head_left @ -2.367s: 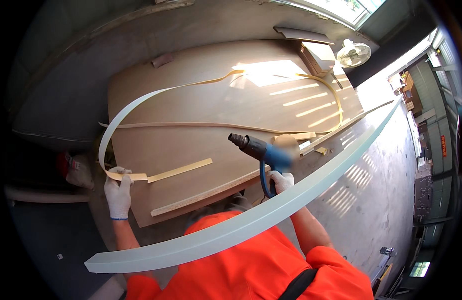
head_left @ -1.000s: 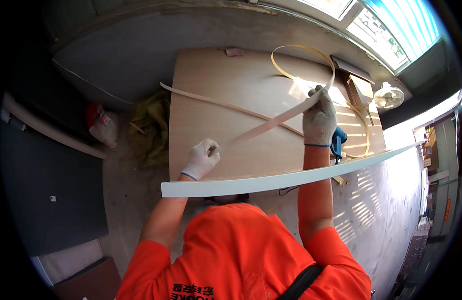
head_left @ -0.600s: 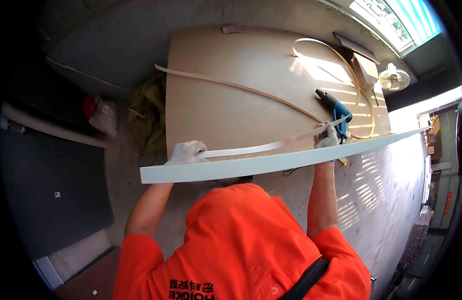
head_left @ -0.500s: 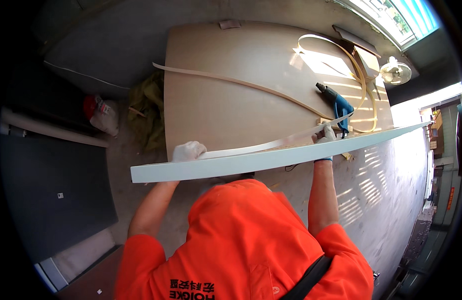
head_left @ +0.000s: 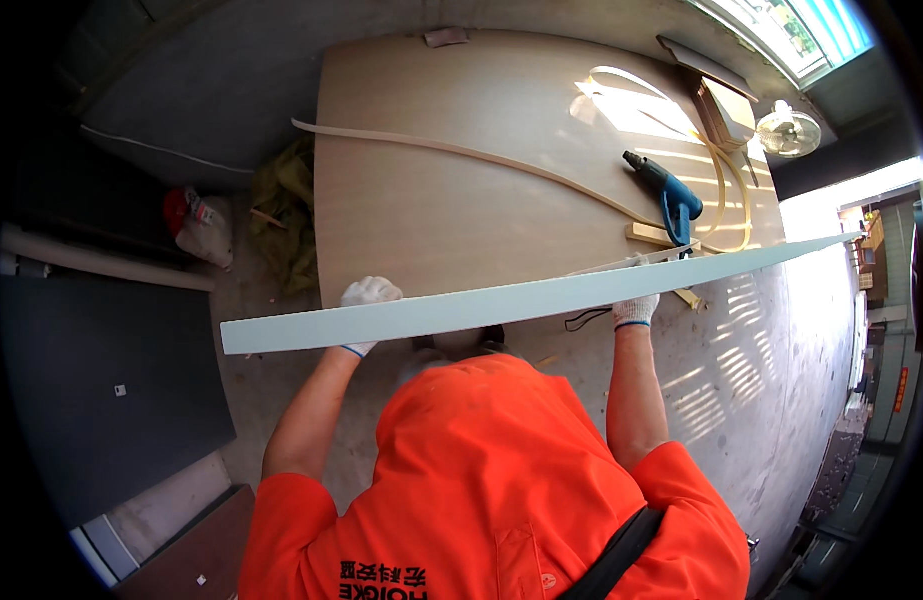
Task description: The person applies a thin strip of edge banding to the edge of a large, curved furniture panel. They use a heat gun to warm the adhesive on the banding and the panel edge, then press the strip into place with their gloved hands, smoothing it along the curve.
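A long, pale blue-white board (head_left: 462, 316) crosses in front of me, its long narrow face toward the camera and its left end nearer. My left hand (head_left: 372, 291), in a white knit glove, is at its far side near the left end. The fingers are curled closed, and what they hold is hidden. My right hand (head_left: 637, 311), gloved too, reaches behind the board farther right; only the cuff and a bit of the fingers show. Beside those fingers, a thin pale strip (head_left: 672, 254) runs along the board's far side, mostly hidden.
Beyond lies a large brown panel-topped table (head_left: 462, 220). On it are a blue heat gun (head_left: 672, 195), a wood block (head_left: 652, 234), a long beige strip (head_left: 462, 150), coiled banding (head_left: 747, 215) and stacked boards (head_left: 727, 115). A fan (head_left: 790, 130) stands at the far right.
The board has shifted left and tipped so it hides more of the strip and my right fingers. My left hand has moved slightly left and away from me.
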`<state>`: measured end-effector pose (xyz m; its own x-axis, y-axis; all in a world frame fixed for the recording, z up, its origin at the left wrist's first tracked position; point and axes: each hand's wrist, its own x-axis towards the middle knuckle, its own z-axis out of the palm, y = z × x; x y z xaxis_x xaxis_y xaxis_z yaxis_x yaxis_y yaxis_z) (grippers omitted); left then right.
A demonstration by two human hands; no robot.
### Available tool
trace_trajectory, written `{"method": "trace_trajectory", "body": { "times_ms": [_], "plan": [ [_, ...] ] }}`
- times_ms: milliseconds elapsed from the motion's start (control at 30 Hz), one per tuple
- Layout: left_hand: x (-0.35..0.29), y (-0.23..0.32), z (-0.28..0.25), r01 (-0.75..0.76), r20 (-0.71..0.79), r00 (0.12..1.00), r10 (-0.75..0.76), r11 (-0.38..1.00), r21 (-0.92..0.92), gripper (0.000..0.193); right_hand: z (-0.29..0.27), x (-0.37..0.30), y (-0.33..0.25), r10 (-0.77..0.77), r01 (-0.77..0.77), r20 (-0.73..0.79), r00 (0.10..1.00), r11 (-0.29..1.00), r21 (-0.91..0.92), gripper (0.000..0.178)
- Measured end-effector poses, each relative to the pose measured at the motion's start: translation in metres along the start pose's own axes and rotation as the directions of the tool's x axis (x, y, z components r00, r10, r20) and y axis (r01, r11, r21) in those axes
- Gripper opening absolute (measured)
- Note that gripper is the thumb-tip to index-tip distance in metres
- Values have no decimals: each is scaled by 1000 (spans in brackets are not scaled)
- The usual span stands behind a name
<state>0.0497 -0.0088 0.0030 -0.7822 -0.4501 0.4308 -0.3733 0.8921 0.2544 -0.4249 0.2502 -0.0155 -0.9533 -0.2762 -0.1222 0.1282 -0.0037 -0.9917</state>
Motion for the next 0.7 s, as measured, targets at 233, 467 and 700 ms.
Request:
{"method": "trace_trajectory", "body": {
  "times_ms": [233,467,700],
  "plan": [
    [-12,0,-3,56,40,998,-58,998,41,8,15,-1,8,305,-235,-100,947,872,430,20],
    [-16,-6,3,72,82,994,-76,996,61,8,10,-14,-7,242,-207,-65,968,920,332,30],
    [-29,-15,13,159,158,974,-165,986,49,10,5,-17,-6,198,-170,-65,978,939,299,28]
  ]
}}
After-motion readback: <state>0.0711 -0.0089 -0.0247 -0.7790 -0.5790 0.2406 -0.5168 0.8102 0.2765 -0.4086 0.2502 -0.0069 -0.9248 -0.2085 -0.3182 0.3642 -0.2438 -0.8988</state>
